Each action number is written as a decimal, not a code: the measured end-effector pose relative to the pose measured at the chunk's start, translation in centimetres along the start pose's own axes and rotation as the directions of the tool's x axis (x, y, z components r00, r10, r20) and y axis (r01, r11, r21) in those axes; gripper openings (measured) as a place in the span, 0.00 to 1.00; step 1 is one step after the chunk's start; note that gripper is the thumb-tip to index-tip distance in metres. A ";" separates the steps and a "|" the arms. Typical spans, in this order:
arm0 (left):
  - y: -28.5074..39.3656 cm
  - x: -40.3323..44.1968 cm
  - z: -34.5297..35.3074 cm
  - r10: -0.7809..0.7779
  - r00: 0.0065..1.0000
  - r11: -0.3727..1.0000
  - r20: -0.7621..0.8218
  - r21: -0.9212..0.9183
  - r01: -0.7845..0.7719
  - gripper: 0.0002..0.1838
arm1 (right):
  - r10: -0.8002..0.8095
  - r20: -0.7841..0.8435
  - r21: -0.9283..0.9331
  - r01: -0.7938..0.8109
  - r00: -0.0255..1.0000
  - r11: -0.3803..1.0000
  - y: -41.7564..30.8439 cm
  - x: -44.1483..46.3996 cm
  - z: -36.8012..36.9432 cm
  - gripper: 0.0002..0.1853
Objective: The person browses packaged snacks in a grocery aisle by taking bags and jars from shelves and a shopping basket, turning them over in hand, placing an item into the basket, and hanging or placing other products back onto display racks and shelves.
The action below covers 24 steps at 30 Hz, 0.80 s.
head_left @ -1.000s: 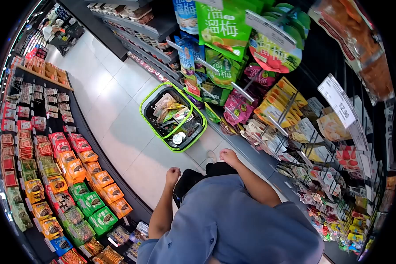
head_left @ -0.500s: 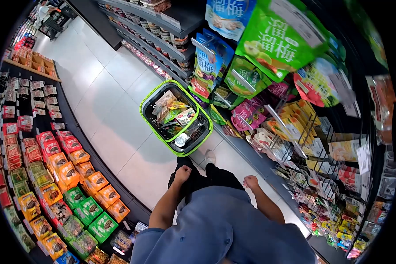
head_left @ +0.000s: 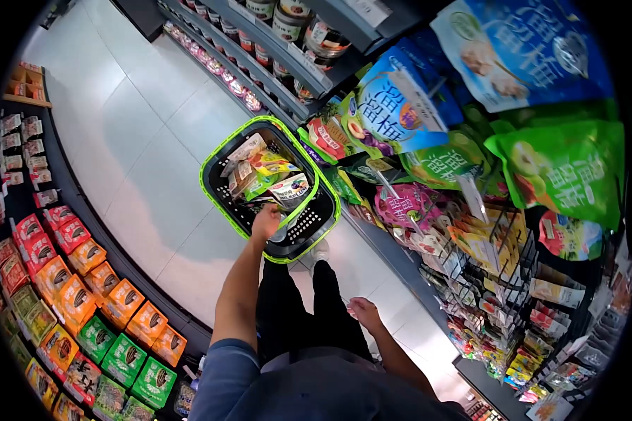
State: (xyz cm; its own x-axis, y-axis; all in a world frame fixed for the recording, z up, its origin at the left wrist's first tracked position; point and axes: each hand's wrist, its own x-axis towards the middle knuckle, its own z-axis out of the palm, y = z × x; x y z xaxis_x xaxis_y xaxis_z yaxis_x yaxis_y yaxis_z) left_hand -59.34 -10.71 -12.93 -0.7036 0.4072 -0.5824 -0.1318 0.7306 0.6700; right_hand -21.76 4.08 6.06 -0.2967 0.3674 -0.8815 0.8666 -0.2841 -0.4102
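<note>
A black shopping basket with a bright green rim stands on the floor in front of my feet. Several snack packs lie inside it, and a round lid shows partly near its lower edge. My left hand reaches over the near left side of the basket, by the green handle; its fingertips are bent inward, and whether they touch the handle or a pack is unclear. My right hand hangs beside my right leg with loosely curled fingers, nothing seen in it, left of the hanging snack racks.
On the right stands a dark shelf with blue bags, green bags and wire racks of small packs. Jars line a shelf at the top. On the left a curved display holds orange packs and green packs. Pale floor tiles run between.
My left hand has moved from beside my leg forward to the basket. My view has shifted toward the basket and shelf, and my right hand stays low at my side.
</note>
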 end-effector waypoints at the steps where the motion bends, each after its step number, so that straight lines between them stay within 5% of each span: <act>1: 1.0 1.4 -0.5 -0.031 1.000 0.999 0.002 -0.039 0.031 0.21 | 0.049 0.041 0.014 -0.049 0.998 0.999 -1.2 0.0 0.6 0.16; 4: 0.8 6.6 -0.2 -0.053 0.997 0.998 0.056 0.028 0.052 0.38 | 0.052 0.027 0.035 -0.053 0.998 0.998 -2.7 0.0 2.4 0.17; 5: 0.5 8.3 0.2 -0.127 0.985 0.987 0.116 -0.082 0.137 0.39 | 0.056 0.027 0.071 -0.058 0.998 0.996 -2.7 -0.2 2.9 0.17; 8: -0.3 11.9 1.8 -0.093 0.993 0.995 0.070 -0.022 0.095 0.41 | 0.087 0.006 0.118 -0.087 0.996 0.989 -1.1 -0.3 3.7 0.16; 10: -0.8 13.8 3.1 -0.126 0.991 0.932 0.054 -0.336 0.137 0.43 | 0.136 -0.009 0.120 -0.134 0.991 0.984 0.4 -0.5 4.0 0.15; 11: -0.8 14.3 3.4 -0.128 0.990 0.931 0.062 -0.335 0.141 0.43 | 0.142 -0.013 0.121 -0.140 0.990 0.983 1.3 -0.6 4.0 0.15; 14: 3.3 13.8 0.3 -0.357 0.882 0.811 0.308 -0.367 0.456 0.44 | 0.216 -0.030 0.113 -0.211 0.976 0.971 2.9 -1.1 4.1 0.13; 20: 0.1 16.5 2.3 -0.430 0.859 0.713 0.277 -0.479 0.512 0.40 | 0.275 -0.016 0.119 -0.272 0.961 0.955 3.9 -1.2 4.0 0.15; 23: -3.7 17.8 4.1 -0.263 0.950 0.890 0.170 -0.337 0.307 0.41 | 0.238 -0.034 0.121 -0.233 0.971 0.965 3.6 -0.8 4.4 0.16; 24: -2.6 17.2 2.8 -0.214 0.971 0.976 0.105 -0.012 0.216 0.40 | 0.248 -0.035 0.127 -0.242 0.968 0.962 3.4 -1.0 4.5 0.16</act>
State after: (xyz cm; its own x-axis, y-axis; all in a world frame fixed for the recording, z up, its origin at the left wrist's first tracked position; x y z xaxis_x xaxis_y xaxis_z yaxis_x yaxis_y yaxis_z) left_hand -69.13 -4.08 -25.95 -0.5815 0.2968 -0.7574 -0.2895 0.7946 0.5336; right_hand -20.29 -1.28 4.47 -0.0584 0.3163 -0.9469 0.8546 -0.4744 -0.2111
